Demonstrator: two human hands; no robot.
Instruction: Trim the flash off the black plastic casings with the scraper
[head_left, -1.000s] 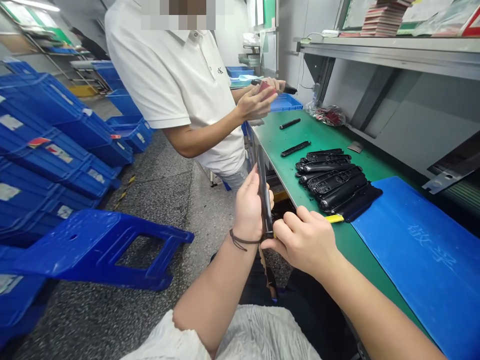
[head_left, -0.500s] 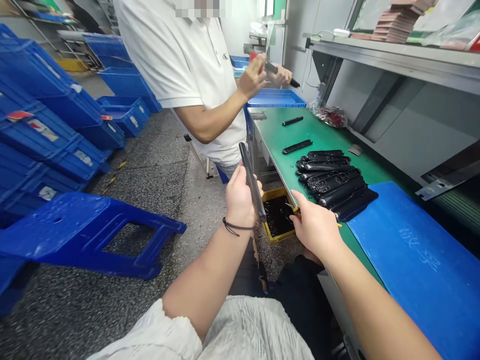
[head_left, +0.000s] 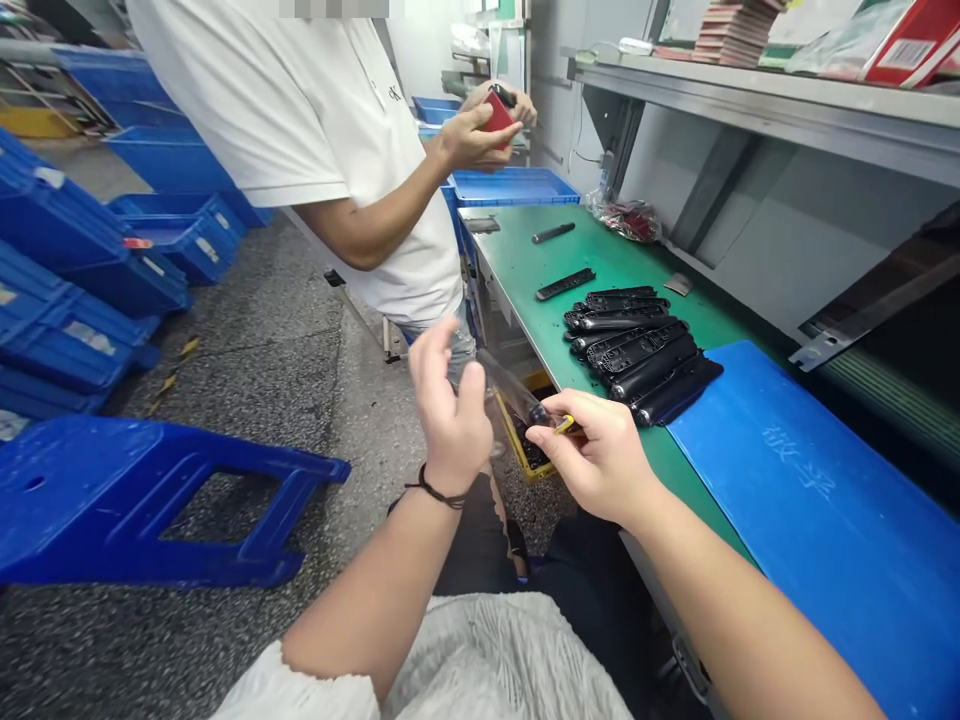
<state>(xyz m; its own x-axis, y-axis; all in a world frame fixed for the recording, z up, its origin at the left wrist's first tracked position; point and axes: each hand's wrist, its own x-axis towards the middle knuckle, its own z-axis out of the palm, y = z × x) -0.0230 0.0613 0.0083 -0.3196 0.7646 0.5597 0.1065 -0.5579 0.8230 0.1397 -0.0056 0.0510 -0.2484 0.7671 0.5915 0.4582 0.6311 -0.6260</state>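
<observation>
My left hand [head_left: 454, 410] is raised in front of me, its fingers and thumb apart, with a dark cord around the wrist. Beside it a long black plastic part [head_left: 514, 388], smeared by motion, slants down toward my right hand [head_left: 600, 450]. The fingers of that hand pinch the part's near end. A small yellow tool [head_left: 564, 425], perhaps a trimming knife, also sticks out between them; its blade is hidden. On the green bench to the right lies a pile of similar black plastic parts [head_left: 630, 345].
Below my hands stands a yellow crate [head_left: 536, 472] with dark scraps. A blue sheet [head_left: 825, 480] covers the near bench. A co-worker in a white shirt [head_left: 360, 140] handles a red object [head_left: 499, 112]. At left are a blue stool [head_left: 97, 480] and stacked blue crates [head_left: 82, 310].
My left hand has opened off the black part, and my right hand now pinches its near end. The co-worker's hands have drawn together. The view has shifted slightly right.
</observation>
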